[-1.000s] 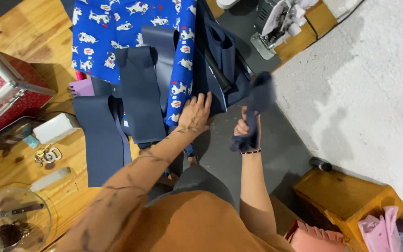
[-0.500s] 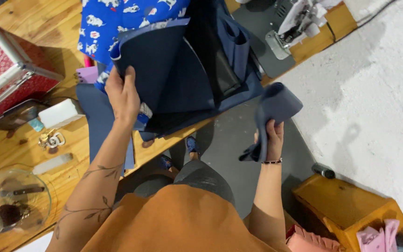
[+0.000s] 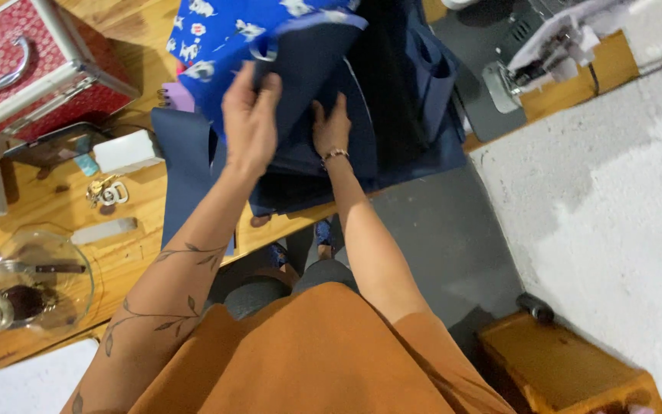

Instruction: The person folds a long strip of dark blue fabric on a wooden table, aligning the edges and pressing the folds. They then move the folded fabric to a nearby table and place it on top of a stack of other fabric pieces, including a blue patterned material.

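Head view, looking down over a wooden worktable [image 3: 128, 264].

Left hand [image 3: 250, 123]: fingers closed around the upper edge of a navy fabric panel [image 3: 312, 73], lifting it off the stack. Right hand [image 3: 332, 129]: lies flat, fingers spread, on the navy pieces beneath, a beaded bracelet [image 3: 335, 154] at the wrist; it presses rather than grips.

Navy fabric stack [image 3: 408, 130]: lies at the table's near edge, partly hanging over it, beside blue printed cloth [image 3: 224, 38] with white figures. One navy strip [image 3: 185, 165] lies apart to the left.

Surroundings: red patterned case with metal handle [image 3: 24, 65], white box [image 3: 126, 151], key ring [image 3: 105, 192], clear glass bowl [image 3: 36, 284] holding scissors, sewing machine [image 3: 545, 54] at top right, wooden stool [image 3: 568, 368] on the floor.

Step in hand, as judged: sorting or aligning cut navy pieces, the top layer being peeled back. Next move likely calls for a firm pinch on the lifted edge while the flat hand keeps the lower layers from sliding off the table.
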